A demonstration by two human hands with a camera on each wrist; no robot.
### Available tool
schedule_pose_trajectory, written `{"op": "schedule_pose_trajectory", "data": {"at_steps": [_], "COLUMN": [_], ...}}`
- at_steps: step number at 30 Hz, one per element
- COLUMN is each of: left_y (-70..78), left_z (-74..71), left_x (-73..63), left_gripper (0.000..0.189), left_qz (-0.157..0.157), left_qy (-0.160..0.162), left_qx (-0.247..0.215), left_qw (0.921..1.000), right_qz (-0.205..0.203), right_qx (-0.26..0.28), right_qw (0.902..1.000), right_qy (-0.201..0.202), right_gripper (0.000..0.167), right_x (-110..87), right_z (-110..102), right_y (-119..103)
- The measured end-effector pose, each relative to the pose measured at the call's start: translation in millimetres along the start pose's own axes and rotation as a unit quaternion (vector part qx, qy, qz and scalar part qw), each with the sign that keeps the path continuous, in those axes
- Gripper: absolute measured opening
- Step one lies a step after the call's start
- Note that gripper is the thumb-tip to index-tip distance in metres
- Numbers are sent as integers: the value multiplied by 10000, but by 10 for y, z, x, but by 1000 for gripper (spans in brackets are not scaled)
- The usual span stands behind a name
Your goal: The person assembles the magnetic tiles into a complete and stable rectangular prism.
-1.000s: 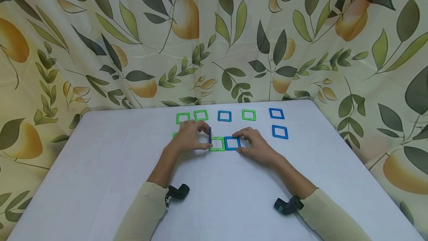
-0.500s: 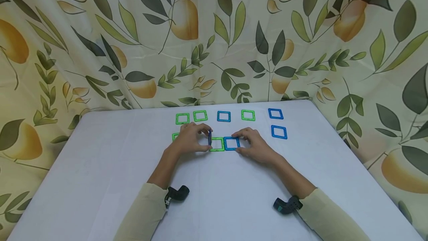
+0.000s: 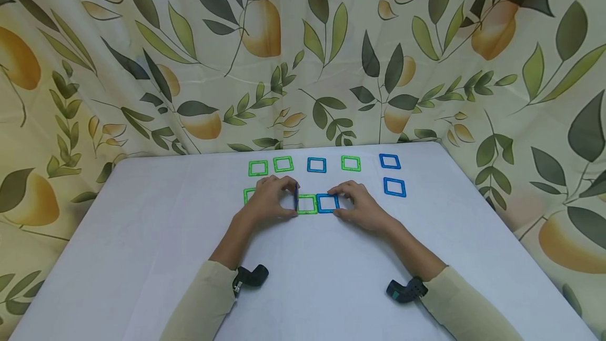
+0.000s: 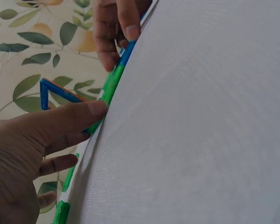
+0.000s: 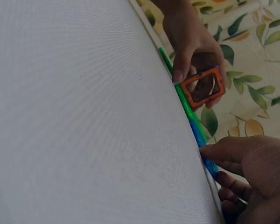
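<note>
My left hand (image 3: 270, 198) pinches a square magnetic tile (image 3: 296, 198) that stands upright on its edge. That tile shows an orange face (image 5: 208, 100) in the right wrist view and blue edges in the left wrist view. It stands at the left edge of a flat green frame tile (image 3: 307, 212). Against the green tile's right side lies a flat blue tile (image 3: 326, 211). My right hand (image 3: 363, 207) holds this blue tile by its right side, thumb at the near corner and index finger at the far one.
Along the back of the white table (image 3: 303, 288) lie green tiles (image 3: 258, 174) and blue tiles (image 3: 316, 171) in a row. Another blue tile (image 3: 395, 194) lies at the right. A green tile (image 3: 246, 196) is partly hidden behind my left hand. A leaf-patterned cloth (image 3: 303, 114) hangs behind.
My left hand and the upright tile have shifted slightly toward me, along the green tile's left edge. The right hand keeps its hold on the blue tile.
</note>
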State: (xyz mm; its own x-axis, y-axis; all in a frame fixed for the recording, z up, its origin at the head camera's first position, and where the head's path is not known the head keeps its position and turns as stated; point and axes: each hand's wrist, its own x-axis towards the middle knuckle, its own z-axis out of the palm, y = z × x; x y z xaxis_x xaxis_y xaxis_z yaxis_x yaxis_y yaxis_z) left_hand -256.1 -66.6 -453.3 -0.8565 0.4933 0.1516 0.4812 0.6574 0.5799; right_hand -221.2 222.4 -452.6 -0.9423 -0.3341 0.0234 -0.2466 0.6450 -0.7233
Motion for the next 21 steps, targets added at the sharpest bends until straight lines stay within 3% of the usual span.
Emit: {"op": "schedule_pose_trajectory", "data": {"at_steps": [21], "left_y": [-36], "left_z": [69], "left_x": [-59], "left_gripper": [64], "left_qz": [61], "left_qy": [380], "left_qx": [-80], "left_qw": [9992], "right_qz": [20], "right_qx": [-98], "right_qw": [9999], "right_qy": [27], "right_gripper": [46], "right_x": [-10], "right_z": [3], "right_y": [-8]}}
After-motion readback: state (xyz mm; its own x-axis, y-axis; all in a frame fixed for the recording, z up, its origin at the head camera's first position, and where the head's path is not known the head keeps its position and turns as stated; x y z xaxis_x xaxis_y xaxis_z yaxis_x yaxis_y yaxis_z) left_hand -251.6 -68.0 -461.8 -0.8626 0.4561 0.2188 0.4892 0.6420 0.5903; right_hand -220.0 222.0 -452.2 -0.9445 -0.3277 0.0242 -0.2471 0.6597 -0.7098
